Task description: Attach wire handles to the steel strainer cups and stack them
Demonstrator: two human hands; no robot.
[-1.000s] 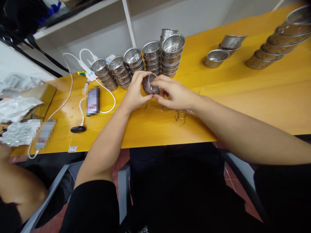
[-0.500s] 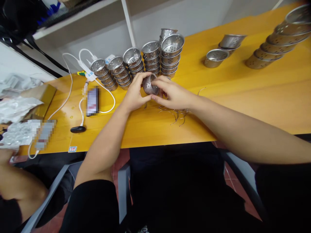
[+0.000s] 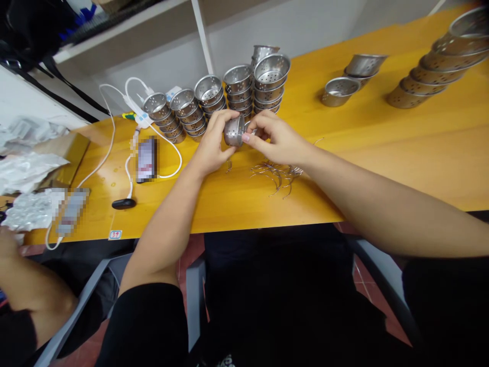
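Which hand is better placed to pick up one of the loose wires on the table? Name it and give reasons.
Probably the right hand: it is nearer the wires, at the open rim of the perforated cup. The left hand is farther off and holds the cup around its side.

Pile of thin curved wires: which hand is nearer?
Right: the right hand is just beyond the wires; the left hand, holding a cup, is farther off, to their left.

A yellow table (image 3: 382, 173) stands before a grey wall (image 3: 305, 30) and white shelf (image 3: 126, 25), over a red-tiled floor (image 3: 193, 248)
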